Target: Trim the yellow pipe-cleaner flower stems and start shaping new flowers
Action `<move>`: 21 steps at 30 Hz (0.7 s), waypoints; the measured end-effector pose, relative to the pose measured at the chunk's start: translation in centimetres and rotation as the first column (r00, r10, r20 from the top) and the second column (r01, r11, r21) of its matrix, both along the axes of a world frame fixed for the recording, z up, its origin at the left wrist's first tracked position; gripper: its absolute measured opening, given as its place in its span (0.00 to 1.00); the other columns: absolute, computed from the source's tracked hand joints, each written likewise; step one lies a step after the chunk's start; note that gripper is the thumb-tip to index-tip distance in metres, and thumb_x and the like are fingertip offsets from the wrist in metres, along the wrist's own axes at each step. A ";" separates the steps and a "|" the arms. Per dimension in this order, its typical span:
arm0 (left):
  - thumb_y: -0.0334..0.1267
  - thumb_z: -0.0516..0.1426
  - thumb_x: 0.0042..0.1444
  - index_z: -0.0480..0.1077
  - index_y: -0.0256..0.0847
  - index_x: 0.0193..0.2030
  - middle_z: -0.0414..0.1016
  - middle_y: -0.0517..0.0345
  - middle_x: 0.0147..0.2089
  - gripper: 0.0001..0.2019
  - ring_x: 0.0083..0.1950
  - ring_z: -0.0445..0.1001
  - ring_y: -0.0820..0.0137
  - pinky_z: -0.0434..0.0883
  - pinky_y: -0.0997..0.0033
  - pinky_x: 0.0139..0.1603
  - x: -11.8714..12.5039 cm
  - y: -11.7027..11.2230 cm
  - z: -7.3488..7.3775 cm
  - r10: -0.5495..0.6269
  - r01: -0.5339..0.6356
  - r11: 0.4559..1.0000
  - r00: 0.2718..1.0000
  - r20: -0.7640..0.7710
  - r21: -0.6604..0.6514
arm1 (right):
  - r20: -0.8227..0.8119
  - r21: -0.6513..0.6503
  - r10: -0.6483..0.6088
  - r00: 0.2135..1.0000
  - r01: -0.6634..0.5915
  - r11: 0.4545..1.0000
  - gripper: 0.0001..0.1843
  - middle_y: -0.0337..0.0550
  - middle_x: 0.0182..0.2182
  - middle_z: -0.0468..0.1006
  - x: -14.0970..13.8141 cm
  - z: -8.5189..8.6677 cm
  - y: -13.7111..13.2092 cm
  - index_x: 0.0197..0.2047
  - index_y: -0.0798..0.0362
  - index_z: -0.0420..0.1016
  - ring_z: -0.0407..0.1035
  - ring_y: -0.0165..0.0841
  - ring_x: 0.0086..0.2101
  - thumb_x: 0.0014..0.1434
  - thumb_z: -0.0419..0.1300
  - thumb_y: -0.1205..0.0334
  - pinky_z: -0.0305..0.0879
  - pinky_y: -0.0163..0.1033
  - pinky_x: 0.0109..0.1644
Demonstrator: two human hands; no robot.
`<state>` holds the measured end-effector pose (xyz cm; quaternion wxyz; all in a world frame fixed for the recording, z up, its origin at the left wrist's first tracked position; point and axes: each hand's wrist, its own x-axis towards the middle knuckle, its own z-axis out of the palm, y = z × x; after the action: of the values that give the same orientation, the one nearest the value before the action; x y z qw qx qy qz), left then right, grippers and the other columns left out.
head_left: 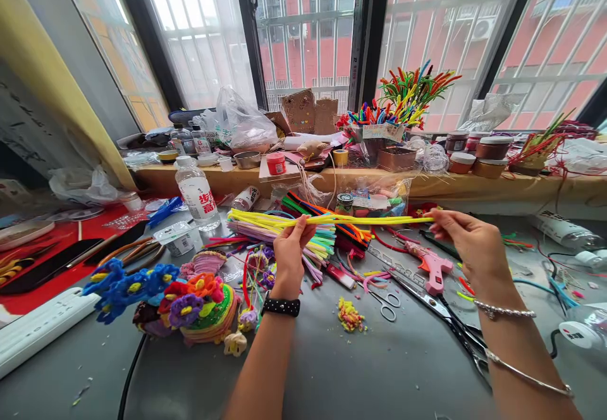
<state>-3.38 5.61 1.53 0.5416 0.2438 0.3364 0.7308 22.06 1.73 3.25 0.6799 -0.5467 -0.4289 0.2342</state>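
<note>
Yellow pipe cleaners [374,221] stretch level between my two hands above the table. My left hand [290,249] pinches them near the left, in front of a bundle of pipe cleaners [258,225] in yellow, lilac and mint. At their right end, my right hand [467,243] closes finger and thumb on them. Under the hands lie small scissors [386,303], a pile of yellow and pink clippings [351,315], a pink glue gun [432,265] and large scissors [443,311]. Whether two or more strands are held, I cannot tell.
Fuzzy pipe-cleaner flowers [137,286] stand on the left, beside a white power strip [45,331]. A water bottle [196,195] is upright behind them. Jars [490,154] and a box of colourful stems [379,142] line the windowsill. Another bottle [564,230] lies at right.
</note>
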 end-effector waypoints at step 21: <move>0.34 0.59 0.41 0.72 0.34 0.32 0.75 0.55 0.30 0.09 0.31 0.72 0.76 0.69 0.81 0.34 2.5 -1.6 -0.4 -0.508 0.509 0.861 0.854 -0.112 -0.021 | -0.595 0.156 0.528 0.606 -0.557 0.815 0.14 0.31 0.14 0.63 -9.1 -1.8 1.2 0.25 0.59 0.73 0.52 0.16 0.14 0.39 0.64 0.56 0.47 0.22 0.14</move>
<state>-0.85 4.05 1.11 0.6940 0.3678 0.2868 0.5485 12.96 2.91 1.45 0.6649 -0.2992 -0.3241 0.6027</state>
